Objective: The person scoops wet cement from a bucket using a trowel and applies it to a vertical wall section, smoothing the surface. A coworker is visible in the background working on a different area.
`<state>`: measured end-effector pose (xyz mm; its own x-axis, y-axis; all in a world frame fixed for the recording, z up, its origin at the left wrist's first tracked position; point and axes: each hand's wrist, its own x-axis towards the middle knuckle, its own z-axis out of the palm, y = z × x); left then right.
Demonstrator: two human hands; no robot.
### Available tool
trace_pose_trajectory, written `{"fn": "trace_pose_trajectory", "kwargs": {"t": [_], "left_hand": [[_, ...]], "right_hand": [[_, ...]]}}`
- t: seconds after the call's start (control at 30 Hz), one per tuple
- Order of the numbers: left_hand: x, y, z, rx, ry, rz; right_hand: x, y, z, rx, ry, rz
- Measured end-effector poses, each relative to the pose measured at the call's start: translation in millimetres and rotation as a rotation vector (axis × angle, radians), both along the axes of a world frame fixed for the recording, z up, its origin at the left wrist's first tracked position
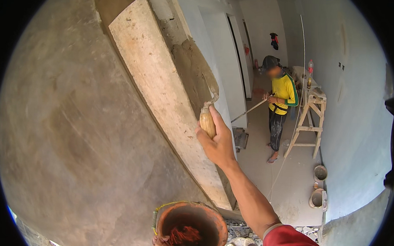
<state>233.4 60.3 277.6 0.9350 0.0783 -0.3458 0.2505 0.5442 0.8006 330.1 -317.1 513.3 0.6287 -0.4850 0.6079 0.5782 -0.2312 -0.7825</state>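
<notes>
My right hand (219,143) is closed around the wooden handle of a trowel (207,121), held up at the wall's edge. The trowel's bent metal neck points away from me, and its thin blade lies close to the damp grey plaster (191,64); whether it touches I cannot tell. Beside that plaster a long pale wooden board (153,69) stands slanting along the wall corner. At the bottom, fingers of my left hand (161,244) grip the rim of an orange-brown bucket (222,230) with a yellow rope handle. Reddish strands (185,236) show inside it.
A smooth grey plastered wall (75,118) fills the left side. Farther off, a co-worker (285,93) in a yellow top holds a long pole. A wooden trestle (312,114) and two small buckets (320,172) stand along the right wall. Rubble (239,230) lies below my arm.
</notes>
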Motion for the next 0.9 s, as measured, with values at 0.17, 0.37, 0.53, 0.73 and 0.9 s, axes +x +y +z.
{"fn": "trace_pose_trajectory", "kwargs": {"t": [0.17,0.37,0.53,0.73,0.9], "left_hand": [[-18,-18,6,0.327,-0.024,0.088],[-10,-19,7,0.289,-0.002,0.046],[-11,-22,8,0.345,0.048,0.051],[-12,-23,8,0.34,0.031,0.082],[-12,-22,0,0.296,0.042,0.087]], "right_hand": [[-33,-33,5,0.151,-0.121,0.177],[-30,-88,12,0.358,0.173,0.363],[-21,-106,7,0.693,0.108,0.752],[-10,-108,23,0.772,0.005,1.059],[-5,-98,44,0.759,-0.055,1.068]]}}
